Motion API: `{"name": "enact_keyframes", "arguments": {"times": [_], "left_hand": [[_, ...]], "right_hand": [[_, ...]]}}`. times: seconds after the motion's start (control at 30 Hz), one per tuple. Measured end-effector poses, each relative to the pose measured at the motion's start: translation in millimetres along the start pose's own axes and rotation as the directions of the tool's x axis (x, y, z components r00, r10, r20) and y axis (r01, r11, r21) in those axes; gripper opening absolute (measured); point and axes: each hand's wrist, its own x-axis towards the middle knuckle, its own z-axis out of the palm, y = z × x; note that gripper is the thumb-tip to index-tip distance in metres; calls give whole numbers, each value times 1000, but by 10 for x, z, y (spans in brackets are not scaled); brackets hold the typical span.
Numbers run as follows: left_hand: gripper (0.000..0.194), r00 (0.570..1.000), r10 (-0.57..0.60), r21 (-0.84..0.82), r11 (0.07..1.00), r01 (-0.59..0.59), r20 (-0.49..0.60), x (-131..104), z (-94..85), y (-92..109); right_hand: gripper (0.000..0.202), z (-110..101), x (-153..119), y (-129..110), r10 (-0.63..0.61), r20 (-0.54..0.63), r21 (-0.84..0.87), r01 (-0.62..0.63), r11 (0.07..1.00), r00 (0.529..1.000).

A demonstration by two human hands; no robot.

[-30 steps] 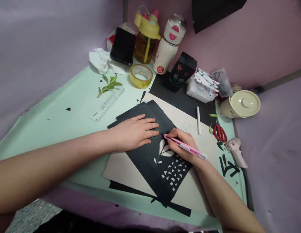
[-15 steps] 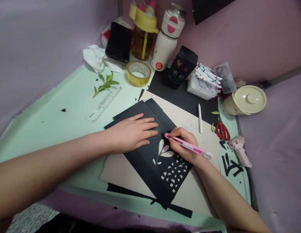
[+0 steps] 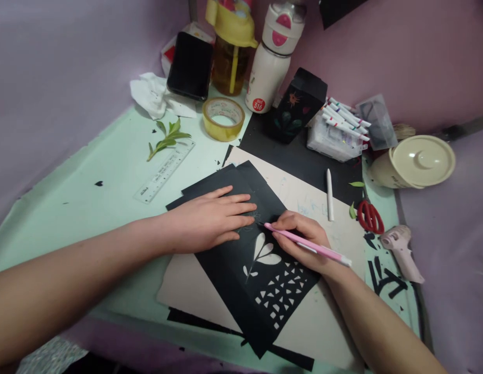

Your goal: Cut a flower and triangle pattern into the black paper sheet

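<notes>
Black paper (image 3: pixel 241 291) with cut-out leaf shapes and many small triangular holes lies on a pale board (image 3: pixel 198 280). My left hand (image 3: pixel 210 218) rests flat on the black paper, fingers spread, beside faint drawn lines. In my right hand (image 3: pixel 303 236) is a pink craft knife (image 3: pixel 315 246), its tip on the black paper above the leaf cut-outs, close to my left fingertips. The knife's body slants down to the right across my right hand.
Behind stand a tape roll (image 3: pixel 223 119), a phone (image 3: pixel 190 66), a white bottle (image 3: pixel 269 67), a black box (image 3: pixel 299 104) and markers (image 3: pixel 344 122). Scissors (image 3: pixel 370 217), a glue gun (image 3: pixel 403 249) and a lidded pot (image 3: pixel 420 162) are right; a ruler (image 3: pixel 163 171) is left.
The view has shifted slightly, and things on the right appear farther right. The knife in my right hand has turned a little and its tip sits slightly lower. My left hand remains flat on the paper.
</notes>
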Motion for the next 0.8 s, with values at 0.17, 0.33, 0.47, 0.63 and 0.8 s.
{"name": "enact_keyframes", "arguments": {"times": [0.17, 0.33, 0.47, 0.63, 0.8], "left_hand": [[37, 1000, -14, -18, 1000, 15, 22, 5, -27, 8], [38, 1000, -4, -37, 999, 4, -2, -2, -22, 3], [37, 999, 1, -50, 999, -2, -32, -11, -7, -1], [36, 1000, 1, -32, 999, -2, -28, -13, -1, -1], [36, 999, 7, -45, 999, -9, -43, -9, -4, -3]], "right_hand": [[20, -12, 13, 7, -112, 93, -53, 117, 992, 989], [16, -22, 42, -15, -137, 118, -84, 147, 986, 984], [14, -16, 48, -13, -154, 120, -94, 166, 982, 981], [15, -50, 65, -14, -144, 167, -105, 162, 981, 976], [17, -108, 103, -22, -168, 221, -86, 191, 978, 961]]}}
